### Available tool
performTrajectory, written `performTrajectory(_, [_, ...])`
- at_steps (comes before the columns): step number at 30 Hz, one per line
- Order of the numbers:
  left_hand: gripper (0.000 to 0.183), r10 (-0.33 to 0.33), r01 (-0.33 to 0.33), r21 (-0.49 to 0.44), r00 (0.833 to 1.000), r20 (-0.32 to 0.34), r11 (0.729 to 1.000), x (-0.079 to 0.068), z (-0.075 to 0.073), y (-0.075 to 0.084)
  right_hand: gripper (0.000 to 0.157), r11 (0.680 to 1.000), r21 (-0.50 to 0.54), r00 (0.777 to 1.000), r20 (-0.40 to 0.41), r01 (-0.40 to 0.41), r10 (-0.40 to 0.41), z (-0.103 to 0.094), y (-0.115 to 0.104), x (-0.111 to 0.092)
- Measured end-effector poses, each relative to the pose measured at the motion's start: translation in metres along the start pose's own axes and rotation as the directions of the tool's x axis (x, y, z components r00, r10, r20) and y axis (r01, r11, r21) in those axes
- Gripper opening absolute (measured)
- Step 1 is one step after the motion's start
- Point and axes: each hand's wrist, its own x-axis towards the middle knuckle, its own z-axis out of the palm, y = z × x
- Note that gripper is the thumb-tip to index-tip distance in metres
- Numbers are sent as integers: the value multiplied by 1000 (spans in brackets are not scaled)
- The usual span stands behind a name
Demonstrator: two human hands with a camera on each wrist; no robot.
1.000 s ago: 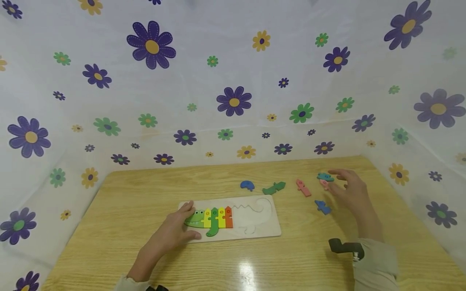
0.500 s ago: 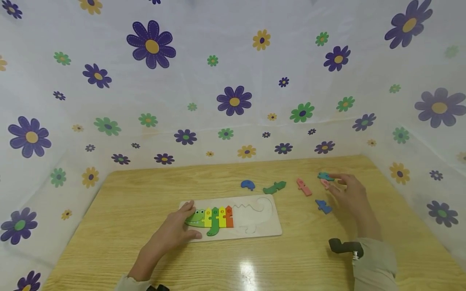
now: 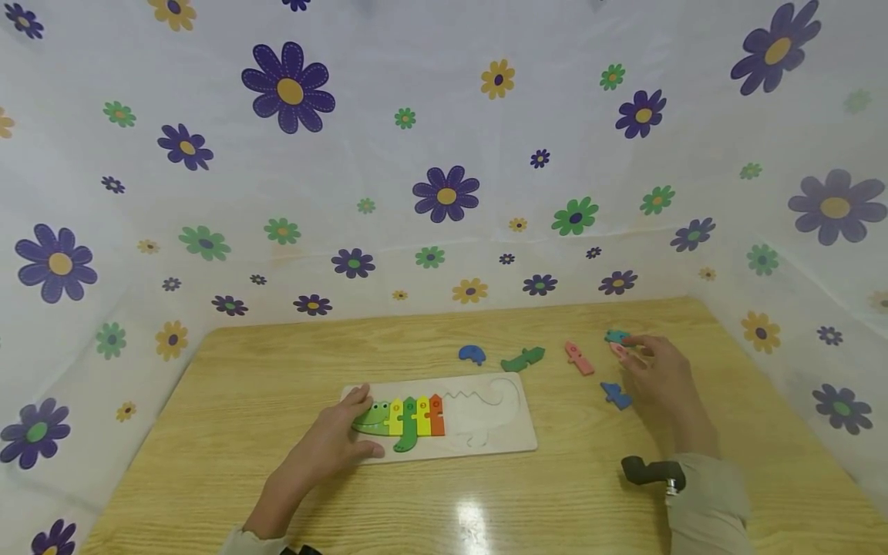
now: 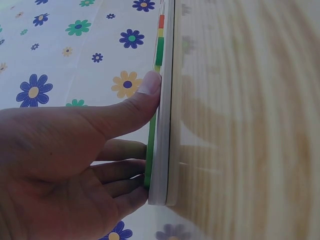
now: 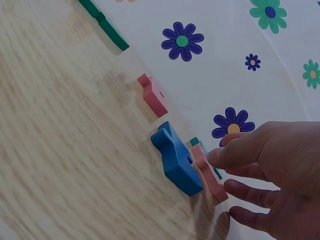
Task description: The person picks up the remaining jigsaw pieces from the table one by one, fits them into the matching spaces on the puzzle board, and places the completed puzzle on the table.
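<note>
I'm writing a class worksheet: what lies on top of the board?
On the board: a green head, two yellow pieces, a green leg piece between them, an orange piece, and a drawn outline. Whatever the left hand covers at the left end cannot be seen.

Pale puzzle board (image 3: 489, 420) lay flat, green crocodile head (image 3: 375, 418) and four coloured segments (image 3: 409, 416) filling its left. Pink piece (image 3: 617, 351) lay beyond its right, just beside teal piece (image 3: 614, 337)

Partly hidden by right hand (image 3: 662, 374): teal piece (image 3: 614, 337). Cropped by top edge, right wrist view: green piece (image 5: 113, 33).
</note>
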Motion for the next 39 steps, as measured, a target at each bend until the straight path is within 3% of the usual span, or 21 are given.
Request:
performTrajectory(11, [83,17,-17,-6,1000,-2,1000,-2,-2,-1,39,996,44,995,69,-71,68,2,2,2])
performTrajectory(22, [84,12,-12,3,1000,-6,1000,-3,-4,-5,40,994,71,989,126,-85,76,2,-1,1])
performTrajectory(29, [84,19,-19,-2,1000,-2,1000,-2,-3,-5,38,995,102,991,135,-23,9,1,-2,2])
performTrajectory(39, [84,24,-24,0,1000,-2,1000,-1,-3,-2,31,995,102,991,135,8,-22,3,-3,2])
